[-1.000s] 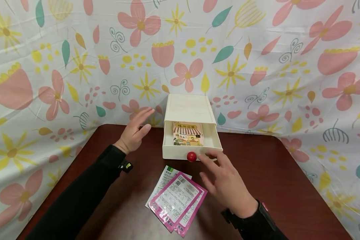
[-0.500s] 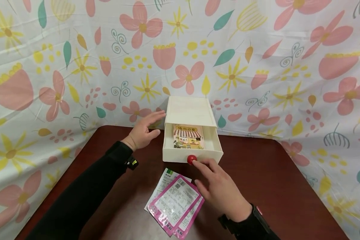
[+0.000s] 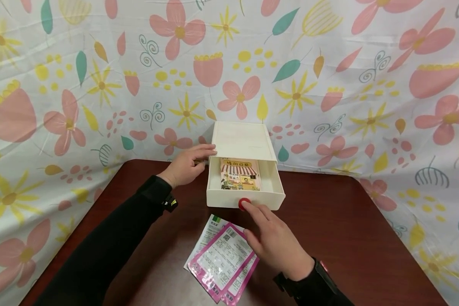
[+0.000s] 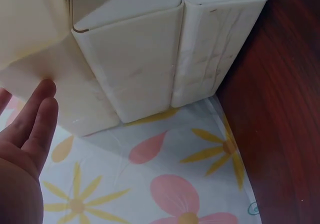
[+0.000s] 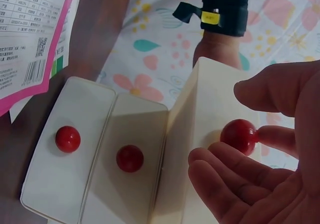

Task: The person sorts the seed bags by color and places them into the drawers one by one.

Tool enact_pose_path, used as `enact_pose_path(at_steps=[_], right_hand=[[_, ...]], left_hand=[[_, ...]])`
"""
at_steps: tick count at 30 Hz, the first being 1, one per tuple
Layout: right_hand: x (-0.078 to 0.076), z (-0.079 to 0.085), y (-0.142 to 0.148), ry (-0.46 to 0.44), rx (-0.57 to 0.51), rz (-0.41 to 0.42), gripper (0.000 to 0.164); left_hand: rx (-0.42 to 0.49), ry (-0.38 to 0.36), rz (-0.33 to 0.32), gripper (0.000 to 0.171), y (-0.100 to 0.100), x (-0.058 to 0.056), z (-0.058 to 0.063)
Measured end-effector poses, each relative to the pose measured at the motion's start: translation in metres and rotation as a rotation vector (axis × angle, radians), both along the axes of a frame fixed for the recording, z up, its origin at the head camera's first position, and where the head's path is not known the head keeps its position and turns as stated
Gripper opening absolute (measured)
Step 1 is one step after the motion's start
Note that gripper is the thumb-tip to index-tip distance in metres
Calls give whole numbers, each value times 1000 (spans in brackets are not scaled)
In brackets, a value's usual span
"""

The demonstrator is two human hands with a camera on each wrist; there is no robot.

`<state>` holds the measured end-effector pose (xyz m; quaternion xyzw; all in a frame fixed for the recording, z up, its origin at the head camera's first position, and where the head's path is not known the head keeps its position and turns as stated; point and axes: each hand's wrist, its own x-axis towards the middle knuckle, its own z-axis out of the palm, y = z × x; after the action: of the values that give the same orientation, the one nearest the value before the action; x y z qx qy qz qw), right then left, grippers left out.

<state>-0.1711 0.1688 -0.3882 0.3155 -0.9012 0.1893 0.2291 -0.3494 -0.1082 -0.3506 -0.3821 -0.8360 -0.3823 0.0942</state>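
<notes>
A cream drawer box stands at the back of the table with its top drawer pulled out. Inside lies a colourful booklet with a striped awning on it. My left hand is at the box's left side, fingers extended and fingertips right at the wall. In the right wrist view, a fingertip of my right hand meets the red knob on the open drawer. The thumb stays apart from the knob, and the other fingers lie close beneath it.
Pink-edged packets overlap a white and green packet on the table in front of the drawer. Two lower drawers with red knobs are closed. A floral cloth hangs behind the brown table.
My left hand has moved right to the side of the box. My right hand has shifted slightly left, bringing its fingertip onto the red knob. The drawer remains pulled out.
</notes>
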Motion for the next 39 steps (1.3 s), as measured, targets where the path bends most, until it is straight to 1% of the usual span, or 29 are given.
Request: enact_pose_path(at_steps=[4, 9, 12, 15, 17, 22, 26, 29, 35, 39], right_hand=[[-3, 0, -1, 27, -20, 6, 67], [-8, 1, -2, 32, -35, 14, 67], [-10, 2, -2, 34, -51, 26, 64], [-14, 3, -2, 45, -73, 27, 60], [-17, 3, -3, 70, -90, 19, 56], [-24, 3, -7, 160, -90, -38, 47], [-25, 2, -12, 211, -51, -105, 40], [-24, 1, -16, 229, -32, -133, 35], [-26, 1, -22, 238, -36, -126, 29], [-29, 2, -23, 251, -42, -131, 26]], left_hand=[[-5, 13, 6, 38, 3, -3, 5], [-10, -40, -3, 35, 3, -5, 13], [-19, -56, -21, 32, 2, -7, 18], [-33, -51, -38, 30, 1, -10, 21], [-36, -41, -48, 30, 1, -12, 21], [-19, -35, -50, 30, 3, -14, 19], [-8, -56, -44, 30, 4, -12, 14], [-18, -53, -39, 31, 3, -9, 10], [5, -27, -26, 32, -1, -6, 0], [32, -34, -34, 32, -2, -5, -4]])
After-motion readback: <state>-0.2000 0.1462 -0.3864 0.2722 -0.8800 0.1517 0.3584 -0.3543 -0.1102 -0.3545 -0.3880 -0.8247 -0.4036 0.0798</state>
